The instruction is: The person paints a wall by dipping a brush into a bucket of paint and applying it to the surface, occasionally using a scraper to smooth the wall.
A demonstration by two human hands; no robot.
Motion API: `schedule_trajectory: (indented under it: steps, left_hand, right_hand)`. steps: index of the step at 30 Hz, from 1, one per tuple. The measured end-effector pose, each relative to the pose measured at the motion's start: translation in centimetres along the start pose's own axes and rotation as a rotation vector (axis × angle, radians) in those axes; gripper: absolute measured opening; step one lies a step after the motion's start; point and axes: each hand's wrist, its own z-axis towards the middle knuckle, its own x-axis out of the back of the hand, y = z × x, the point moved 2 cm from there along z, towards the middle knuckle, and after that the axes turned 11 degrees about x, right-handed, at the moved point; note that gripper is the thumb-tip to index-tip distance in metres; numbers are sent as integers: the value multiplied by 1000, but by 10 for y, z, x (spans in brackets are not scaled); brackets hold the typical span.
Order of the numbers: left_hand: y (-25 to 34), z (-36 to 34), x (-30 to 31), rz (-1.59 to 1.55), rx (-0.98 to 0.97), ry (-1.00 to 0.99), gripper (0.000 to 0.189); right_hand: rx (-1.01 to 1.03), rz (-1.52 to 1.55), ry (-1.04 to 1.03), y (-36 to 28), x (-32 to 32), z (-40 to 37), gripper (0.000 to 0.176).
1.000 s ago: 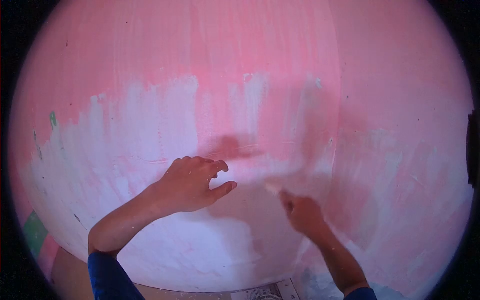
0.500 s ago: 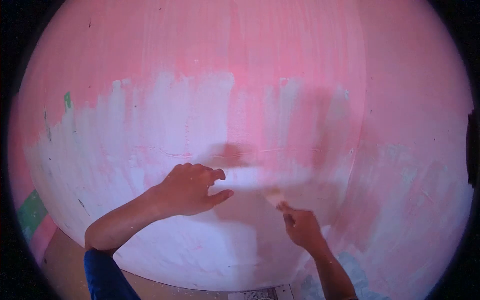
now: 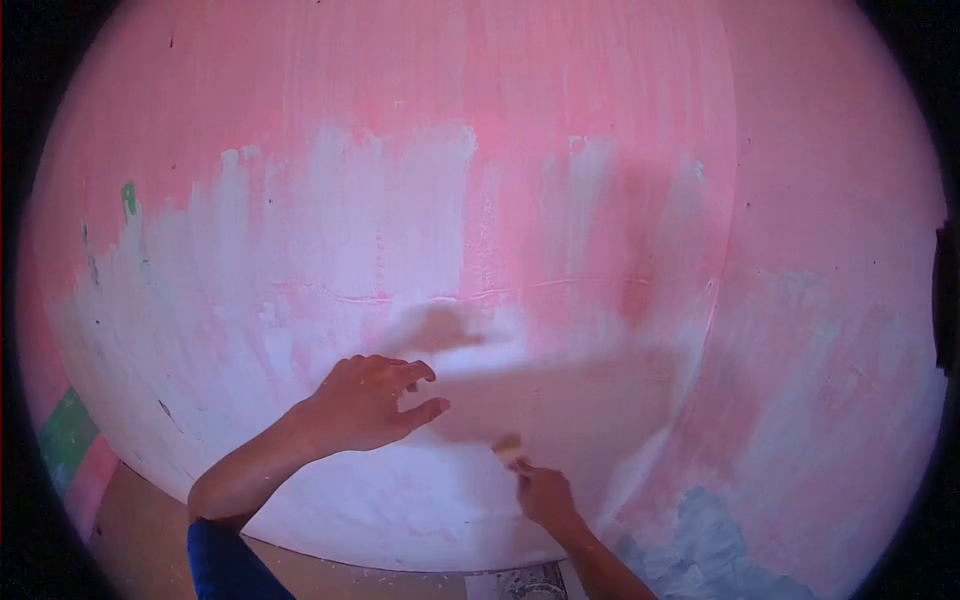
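My right hand [image 3: 547, 497] is closed round the handle of a brush-like tool [image 3: 509, 448], whose pale head is against or close to the white-coated lower part of the wall [image 3: 400, 500]. To its left, my left hand [image 3: 375, 405] is held up before the wall with thumb and index finger apart and nothing between them; its other fingers are curled. Pink paint covers the upper wall, and whitish streaks reach down from mid-height. Shadows of the hands and arms fall on the wall.
A pale blue-grey crumpled patch [image 3: 705, 550] is at the lower right. Beneath the wall is a brown floor [image 3: 150, 510], with a speckled tray or sheet [image 3: 515, 584] at the bottom edge. A green stripe [image 3: 68, 435] crosses the far left. The wall bends at a corner on the right.
My right hand has moved down and to the left with the tool. My left hand has dropped slightly and shifted a little left, still with the same finger shape.
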Motion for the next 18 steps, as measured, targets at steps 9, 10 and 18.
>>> schedule_trajectory:
  steps: [9,10,18]
  left_hand:
    - [5,-2,-8,-106,-76,-6,41]
    - [9,-2,-10,-104,-81,-6,41]
    - [2,-11,-12,-183,-195,63,40]
  right_hand:
    - [268,434,702,-93,202,110,27]
    - [356,555,785,-107,212,130,26]
    - [-161,1355,398,-69,121,153,17]
